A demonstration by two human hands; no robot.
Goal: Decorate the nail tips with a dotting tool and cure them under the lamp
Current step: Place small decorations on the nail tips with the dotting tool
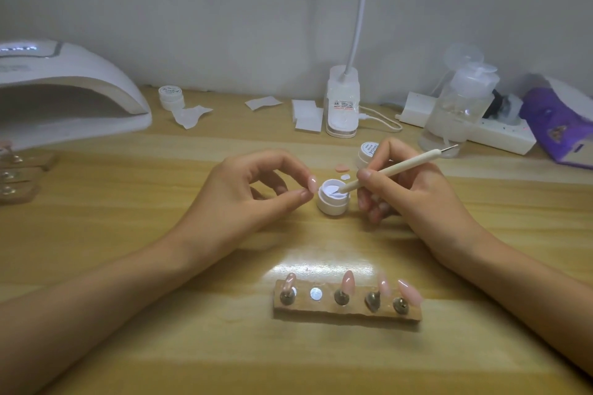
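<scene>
At a wooden desk (128, 250) by a pale wall; pinches 1 pink nail tip (312, 182) between left hand (244, 192) thumb and forefinger, just beside the open gel pot (332, 200), ready for dotting; dips the dotting tool (394, 168), right hand (414, 196) fingers curled round it pen-fashion, probably to load gel; 4 mounted tips (347, 280) on the holder (346, 313) in front, lamp (64, 90) far left.

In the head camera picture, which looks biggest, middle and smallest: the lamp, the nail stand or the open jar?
1. lamp: biggest, even though it is cut off at the left edge.
2. nail stand: it is nearest the camera, which may flatter it.
3. open jar: smallest.
</scene>
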